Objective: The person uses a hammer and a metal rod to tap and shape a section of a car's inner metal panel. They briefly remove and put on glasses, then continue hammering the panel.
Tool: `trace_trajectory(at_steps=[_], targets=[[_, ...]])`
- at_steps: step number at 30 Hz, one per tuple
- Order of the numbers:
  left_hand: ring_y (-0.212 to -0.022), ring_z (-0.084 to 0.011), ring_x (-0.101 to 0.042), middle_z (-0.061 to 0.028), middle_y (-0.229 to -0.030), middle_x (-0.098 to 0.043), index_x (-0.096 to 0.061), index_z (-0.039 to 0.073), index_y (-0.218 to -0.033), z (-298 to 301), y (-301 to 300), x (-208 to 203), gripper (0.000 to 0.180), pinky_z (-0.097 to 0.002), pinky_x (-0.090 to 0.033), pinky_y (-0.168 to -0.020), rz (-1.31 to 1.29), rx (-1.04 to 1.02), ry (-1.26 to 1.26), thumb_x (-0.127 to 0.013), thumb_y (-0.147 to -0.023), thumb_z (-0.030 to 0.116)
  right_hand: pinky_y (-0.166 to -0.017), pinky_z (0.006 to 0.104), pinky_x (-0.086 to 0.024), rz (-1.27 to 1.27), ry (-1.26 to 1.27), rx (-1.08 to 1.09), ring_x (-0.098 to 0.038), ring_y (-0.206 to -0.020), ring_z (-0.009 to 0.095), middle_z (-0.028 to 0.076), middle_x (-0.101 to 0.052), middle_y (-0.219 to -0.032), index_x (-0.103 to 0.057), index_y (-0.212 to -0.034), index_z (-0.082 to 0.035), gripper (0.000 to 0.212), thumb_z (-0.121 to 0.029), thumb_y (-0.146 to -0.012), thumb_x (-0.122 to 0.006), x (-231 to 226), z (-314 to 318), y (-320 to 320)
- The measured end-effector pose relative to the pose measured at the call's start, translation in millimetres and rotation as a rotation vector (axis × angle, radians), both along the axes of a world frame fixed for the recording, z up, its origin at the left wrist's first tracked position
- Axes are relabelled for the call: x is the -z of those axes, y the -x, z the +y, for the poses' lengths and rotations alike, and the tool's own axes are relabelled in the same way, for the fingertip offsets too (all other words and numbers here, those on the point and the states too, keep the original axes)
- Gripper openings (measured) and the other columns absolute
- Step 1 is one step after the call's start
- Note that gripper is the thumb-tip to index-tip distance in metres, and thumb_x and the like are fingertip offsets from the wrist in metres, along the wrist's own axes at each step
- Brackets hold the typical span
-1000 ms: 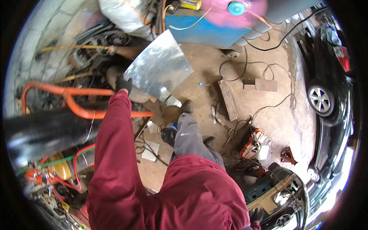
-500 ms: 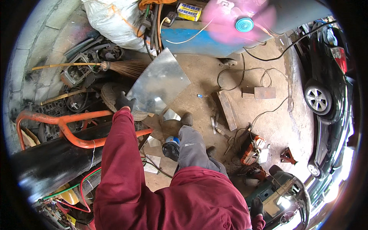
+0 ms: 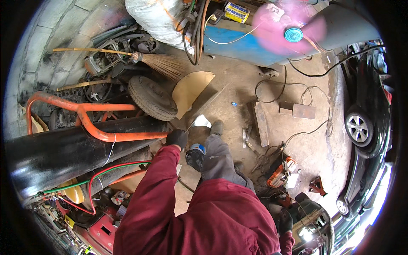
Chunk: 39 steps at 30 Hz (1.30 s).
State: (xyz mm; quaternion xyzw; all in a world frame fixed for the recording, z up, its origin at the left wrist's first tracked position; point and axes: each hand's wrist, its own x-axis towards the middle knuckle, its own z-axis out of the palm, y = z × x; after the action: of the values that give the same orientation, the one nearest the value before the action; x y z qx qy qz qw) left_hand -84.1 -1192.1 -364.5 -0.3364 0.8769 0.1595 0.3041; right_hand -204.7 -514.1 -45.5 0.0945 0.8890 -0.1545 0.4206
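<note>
My left hand (image 3: 177, 139), in a dark glove, is closed on the near corner of a thin metal sheet (image 3: 207, 103). The sheet is turned almost edge-on and shows as a narrow grey strip running up and to the right. Just left of it stands a tan board (image 3: 194, 90) with a curved edge, beside a worn tyre (image 3: 152, 97). My right hand (image 3: 285, 222), also gloved, hangs low at my right side next to a dark green machine part (image 3: 312, 221); its fingers cannot be made out.
An orange tubular frame (image 3: 91, 127) and a black cylinder (image 3: 80, 142) stand at left. A broom (image 3: 159, 63) lies beyond the tyre. Steel pieces (image 3: 261, 123), cables and an orange-black tool (image 3: 280, 172) are on the floor. A pink fan (image 3: 293, 35) spins ahead; a black car (image 3: 361, 131) stands right.
My left hand has drawn back toward me and right. The metal sheet has turned from broad face to nearly edge-on, uncovering the tan board and more of the tyre. The view has shifted left.
</note>
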Motion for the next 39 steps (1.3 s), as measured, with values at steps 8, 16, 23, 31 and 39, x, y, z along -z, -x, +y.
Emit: trace_trajectory(at_steps=[8,16,23,31,39], targets=[[-0.104,-0.0408,-0.076,-0.0233,-0.116,-0.077,-0.081,0.008,-0.115,9,-222,11,0.045,-0.0528,-0.06,-0.092,0.01,-0.13,0.135,-0.055,-0.105,0.044,-0.101,0.044,-0.057,0.005,0.002,0.051,-0.071,-0.121,0.037,0.024,-0.073,-0.13,-0.066,-0.139,0.0,0.056,-0.042,-0.102,-0.071,10,-31,16],[-0.136,-0.0407,-0.063,-0.0244,-0.144,-0.067,-0.067,0.001,-0.141,-14,-276,42,0.071,-0.049,-0.048,-0.116,-0.225,-0.84,0.16,-0.064,-0.099,0.058,-0.102,0.0452,-0.057,-0.005,-0.125,-0.139,-0.072,-0.119,0.039,0.023,-0.074,-0.128,-0.067,-0.138,0.0,0.06,-0.046,-0.101,-0.07,22,-28,10],[-0.127,-0.041,-0.067,-0.0268,-0.128,-0.073,-0.076,0.002,-0.122,-33,-204,69,0.061,-0.0481,-0.051,-0.11,0.042,-0.559,-0.103,-0.061,-0.1,0.056,-0.097,0.0437,-0.057,0.079,0.159,-0.014,-0.075,-0.115,0.038,0.022,-0.077,-0.123,-0.068,-0.134,0.002,0.047,-0.032,-0.101,-0.073,79,21,-8],[-0.127,-0.0411,-0.066,-0.0252,-0.131,-0.072,-0.074,0.005,-0.13,-115,5,-28,0.05,-0.0481,-0.052,-0.108,0.541,-0.313,-0.036,-0.056,-0.108,0.046,-0.101,0.0401,-0.057,0.142,0.173,0.116,-0.073,-0.119,0.035,0.021,-0.077,-0.124,-0.075,-0.127,-0.001,0.042,-0.033,-0.1,-0.073,104,30,-40],[-0.11,-0.0326,-0.072,-0.0193,-0.12,-0.078,-0.074,0.001,-0.125,-188,213,-134,0.037,-0.0422,-0.053,-0.101,0.915,-0.401,-0.148,-0.065,-0.107,0.032,-0.103,0.0453,-0.056,0.088,0.054,0.184,-0.071,-0.122,0.038,0.019,-0.076,-0.129,-0.076,-0.129,-0.005,0.045,-0.039,-0.1,-0.073,149,104,-132]])
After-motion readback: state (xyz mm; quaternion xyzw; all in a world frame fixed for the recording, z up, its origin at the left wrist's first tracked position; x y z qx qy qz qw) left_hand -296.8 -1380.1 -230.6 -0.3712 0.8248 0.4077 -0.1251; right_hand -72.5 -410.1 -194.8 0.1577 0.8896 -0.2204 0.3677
